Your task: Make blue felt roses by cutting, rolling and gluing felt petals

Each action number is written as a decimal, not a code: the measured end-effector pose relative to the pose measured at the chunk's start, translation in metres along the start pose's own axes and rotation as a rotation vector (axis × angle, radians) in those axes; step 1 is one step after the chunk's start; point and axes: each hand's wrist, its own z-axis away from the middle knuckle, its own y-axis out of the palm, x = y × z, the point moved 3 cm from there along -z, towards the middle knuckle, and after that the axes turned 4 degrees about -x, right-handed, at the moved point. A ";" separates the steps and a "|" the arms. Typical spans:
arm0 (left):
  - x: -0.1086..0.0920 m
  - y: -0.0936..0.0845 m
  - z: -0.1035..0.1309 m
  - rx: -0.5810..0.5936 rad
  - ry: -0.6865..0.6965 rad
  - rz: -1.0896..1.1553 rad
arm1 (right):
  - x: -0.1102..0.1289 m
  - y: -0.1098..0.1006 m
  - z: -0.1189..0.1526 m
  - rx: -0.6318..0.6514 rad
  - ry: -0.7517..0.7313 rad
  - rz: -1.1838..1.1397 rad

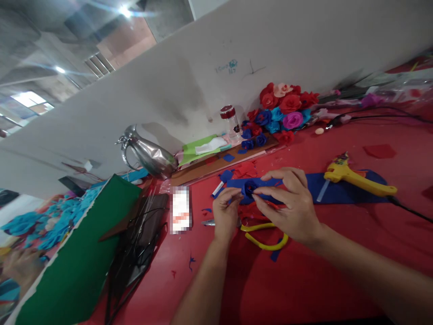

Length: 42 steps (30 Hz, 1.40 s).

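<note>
The fingertips of the left hand (pixel 226 212) pinch the near edge of a rolled blue felt flower (pixel 249 188), thumb and forefinger closed on it; the right hand (pixel 292 203) meets it from the other side, thumb and forefinger closed on the same roll, the remaining fingers arched loosely above it (the roll's dark centre shows between the two hands). The flower is held just over the red table (pixel 304 280), at the left end of a long blue felt strip (pixel 338 189) that runs off to the right; whether roll and strip are one piece cannot be told.

Below the hands lie yellow-handled scissors (pixel 265 239), partly hidden by the right wrist; a small blue scrap (pixel 275 255) lies just beside their handles. On the right part of the strip rests a yellow glue gun (pixel 355 178), its cable trailing to the right edge. Beyond the flower, red felt pieces (pixel 245 169) lie near a brown board (pixel 216 164); past that stands a bunch of finished flowers (pixel 282 110) in red, blue and pink against the wall, with a clear jar with a red lid (pixel 230 119) near it. To the left stand a metal jug (pixel 149 155) and a green sheet (pixel 88 253).
</note>
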 end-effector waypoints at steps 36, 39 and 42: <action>-0.002 0.004 0.001 0.058 0.006 -0.004 | 0.000 -0.003 -0.004 0.070 -0.030 -0.050; -0.006 0.005 0.002 0.077 0.004 -0.030 | 0.003 -0.003 -0.006 0.091 -0.053 -0.050; -0.007 0.004 0.002 0.071 0.007 -0.022 | 0.005 -0.004 -0.006 0.103 -0.061 -0.056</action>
